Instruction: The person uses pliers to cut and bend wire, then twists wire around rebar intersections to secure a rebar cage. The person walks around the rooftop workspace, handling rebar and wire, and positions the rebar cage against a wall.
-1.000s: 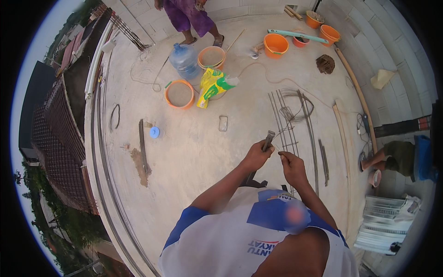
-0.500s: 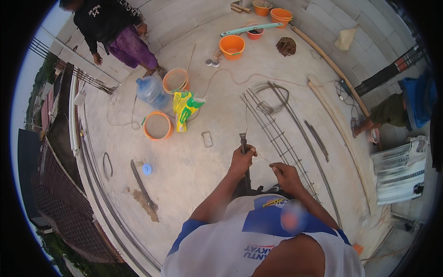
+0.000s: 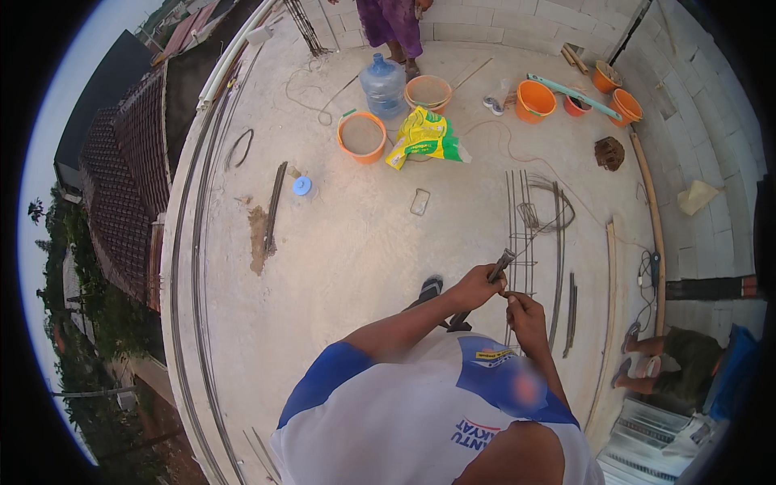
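Note:
My left hand (image 3: pixel 478 287) is closed around a long dark metal tool (image 3: pixel 503 260), its blunt head sticking out past the fingers; its exact kind is unclear. Close beside it, my right hand (image 3: pixel 525 315) is pinched at the end of a thin wire, which is hard to make out between the hands. Just beyond and partly behind them lies a narrow rebar cage (image 3: pixel 524 263) on the concrete floor. A loose coil of wire (image 3: pixel 572 212) rests at the cage's far end. My shoe (image 3: pixel 432 286) shows left of the hands.
Steel bars (image 3: pixel 558 275) and timber strips (image 3: pixel 610 299) lie at the right. Farther off stand orange buckets (image 3: pixel 362 149), a water jug (image 3: pixel 382 85) and a yellow-green sack (image 3: pixel 422 136). One person (image 3: pixel 388 24) stands at the far wall; another (image 3: pixel 683 364) is at right.
The view has swung left, shifting the scene rightward and down. My hands have come closer together, and the tool now tilts to the right instead of pointing straight ahead.

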`<state>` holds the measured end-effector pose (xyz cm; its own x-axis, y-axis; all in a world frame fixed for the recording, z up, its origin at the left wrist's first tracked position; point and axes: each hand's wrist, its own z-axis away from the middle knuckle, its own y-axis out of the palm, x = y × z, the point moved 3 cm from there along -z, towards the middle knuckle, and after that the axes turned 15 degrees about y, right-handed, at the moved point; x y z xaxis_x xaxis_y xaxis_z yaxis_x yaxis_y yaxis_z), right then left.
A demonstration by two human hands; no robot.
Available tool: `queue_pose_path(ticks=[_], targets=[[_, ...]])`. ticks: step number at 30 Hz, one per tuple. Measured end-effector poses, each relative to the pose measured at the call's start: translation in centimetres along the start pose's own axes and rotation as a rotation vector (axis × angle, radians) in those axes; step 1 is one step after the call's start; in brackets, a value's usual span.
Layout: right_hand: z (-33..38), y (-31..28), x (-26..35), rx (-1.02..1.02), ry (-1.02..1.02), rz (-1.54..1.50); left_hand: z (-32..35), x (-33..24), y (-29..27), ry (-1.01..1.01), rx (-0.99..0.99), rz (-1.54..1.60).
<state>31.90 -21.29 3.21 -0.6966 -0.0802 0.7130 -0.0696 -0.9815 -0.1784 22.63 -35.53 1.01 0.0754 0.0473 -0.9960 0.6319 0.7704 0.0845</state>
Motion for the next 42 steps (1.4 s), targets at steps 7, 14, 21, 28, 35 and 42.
queue_pose_path(ticks=[7,14,21,28,35,42], targets=[[6.2,1.4,-4.8,0.228,0.065,0.030,11.1,-0.6,4.6,-0.046,-0.259,0.003],[9.2,6.4,-6.7,0.414,-0.012,0.208,20.7,-1.3,4.4,-0.044,-0.537,-0.022],[11.3,14.2,-5.9,0.664,0.163,0.350,29.6,-1.2,1.0,-0.015,-0.764,0.013],[12.8,25.1,-5.5,0.793,0.065,0.454,36.9,0.0,-5.5,-0.005,-0.902,0.064],[14.7,37.1,-1.7,0.703,-0.091,0.828,43.7,-1.0,-15.1,-0.042,-0.944,0.090],[15.3,47.7,-0.5,0.828,-0.023,0.794,50.3,-0.8,-23.2,-0.030,-1.058,0.104]])
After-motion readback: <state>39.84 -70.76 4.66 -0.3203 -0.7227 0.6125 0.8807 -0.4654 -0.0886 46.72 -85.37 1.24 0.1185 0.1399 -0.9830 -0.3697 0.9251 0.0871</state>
